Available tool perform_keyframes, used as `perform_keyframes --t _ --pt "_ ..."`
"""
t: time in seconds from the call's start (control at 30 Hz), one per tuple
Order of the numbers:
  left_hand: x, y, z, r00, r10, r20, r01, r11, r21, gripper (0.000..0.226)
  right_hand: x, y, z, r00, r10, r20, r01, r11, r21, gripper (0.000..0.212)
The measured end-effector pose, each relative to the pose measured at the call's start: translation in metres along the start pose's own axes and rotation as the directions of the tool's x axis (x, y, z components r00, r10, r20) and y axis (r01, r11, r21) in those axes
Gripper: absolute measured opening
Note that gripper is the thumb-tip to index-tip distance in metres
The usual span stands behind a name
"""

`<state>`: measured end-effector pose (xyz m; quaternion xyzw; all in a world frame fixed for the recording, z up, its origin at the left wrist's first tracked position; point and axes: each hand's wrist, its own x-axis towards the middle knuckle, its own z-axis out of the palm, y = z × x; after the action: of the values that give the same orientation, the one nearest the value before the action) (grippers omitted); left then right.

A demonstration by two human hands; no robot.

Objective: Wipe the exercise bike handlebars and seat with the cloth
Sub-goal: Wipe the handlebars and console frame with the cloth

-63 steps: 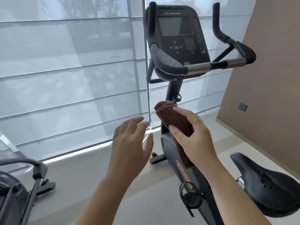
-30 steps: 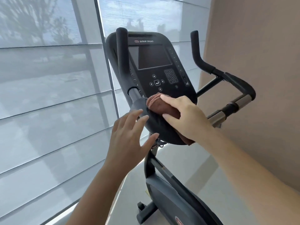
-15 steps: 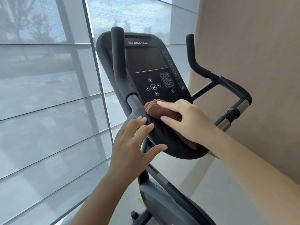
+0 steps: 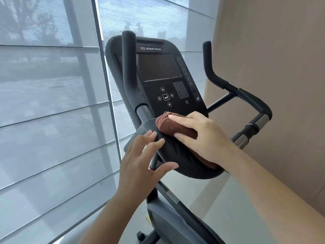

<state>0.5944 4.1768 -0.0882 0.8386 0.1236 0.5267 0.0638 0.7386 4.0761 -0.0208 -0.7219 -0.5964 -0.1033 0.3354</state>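
Observation:
The black exercise bike handlebars [image 4: 177,155] curve across the middle of the head view, with one upright grip at the left and another at the right [image 4: 210,67]. My right hand [image 4: 198,136] presses a folded brown cloth [image 4: 168,125] onto the padded left part of the bar. My left hand [image 4: 146,159] rests against the same pad from the left, fingers spread, thumb under the pad's edge. The seat is out of view.
The bike's black console [image 4: 163,76] stands just behind my hands. A window with grey blinds [image 4: 44,103] fills the left side. A tan wall [image 4: 272,67] is close on the right, behind the right handlebar's chrome section [image 4: 260,122].
My right hand carried the cloth up from the bike's stem onto the left handlebar pad. My left hand came to touch the pad. The view moved closer; the seat dropped out of sight.

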Motion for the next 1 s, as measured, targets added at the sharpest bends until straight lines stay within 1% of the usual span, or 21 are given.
perform_keyframes --t 0.13,0.2,0.27,0.37,0.43,0.6,0.7,0.8,0.87,0.93,1.0 --pt "-0.001 0.002 0.0 1.0 -0.008 0.003 0.009 1.0 -0.007 0.057 0.011 -0.001 0.002 1.0 -0.006 0.03 0.003 0.997 0.071 0.043" --pt "-0.002 0.003 0.0 1.0 -0.017 0.005 0.017 1.0 -0.006 0.056 -0.006 0.006 -0.004 0.999 -0.032 0.022 0.031 0.998 0.046 0.044" --pt "-0.003 0.003 0.0 1.0 -0.022 0.006 0.022 1.0 -0.005 0.057 -0.029 0.013 -0.012 0.999 -0.045 0.004 0.044 0.999 0.017 0.044" --pt "-0.004 0.002 0.002 1.0 -0.02 0.003 0.02 1.0 -0.019 0.058 -0.054 0.02 -0.018 0.998 -0.019 -0.061 0.021 0.999 0.035 0.041" --pt "-0.004 0.002 0.002 1.0 -0.03 -0.006 0.03 0.999 -0.025 0.059 -0.048 0.016 -0.017 0.998 0.0 -0.056 0.002 1.0 0.021 0.041" --pt "-0.006 0.003 0.003 0.999 -0.045 -0.016 0.044 0.997 -0.056 0.061 0.013 -0.008 0.001 1.0 0.016 0.026 -0.016 1.0 0.021 0.042" --pt "-0.006 0.0 0.003 0.999 -0.045 -0.005 0.045 0.994 -0.098 0.058 0.01 -0.012 0.003 0.999 -0.001 0.036 0.0 1.0 0.028 0.043" --pt "-0.007 -0.006 0.002 0.999 -0.03 0.017 0.032 0.984 -0.173 0.055 -0.03 -0.004 -0.008 0.999 -0.041 -0.007 0.041 0.999 0.031 0.042" --pt "-0.005 -0.013 0.0 1.0 0.008 0.019 -0.004 0.978 -0.211 0.052 -0.052 -0.004 -0.012 0.997 -0.048 -0.053 0.05 0.998 0.032 0.039" --pt "-0.001 -0.019 -0.002 0.999 0.044 0.018 -0.039 0.973 -0.227 0.049 -0.052 -0.009 -0.008 0.995 -0.028 -0.094 0.029 1.0 0.007 0.038" --pt "0.004 -0.027 -0.005 0.998 0.044 0.04 -0.033 0.97 -0.24 0.051 -0.032 -0.018 -0.001 0.995 0.011 -0.102 -0.013 1.0 -0.015 0.039"
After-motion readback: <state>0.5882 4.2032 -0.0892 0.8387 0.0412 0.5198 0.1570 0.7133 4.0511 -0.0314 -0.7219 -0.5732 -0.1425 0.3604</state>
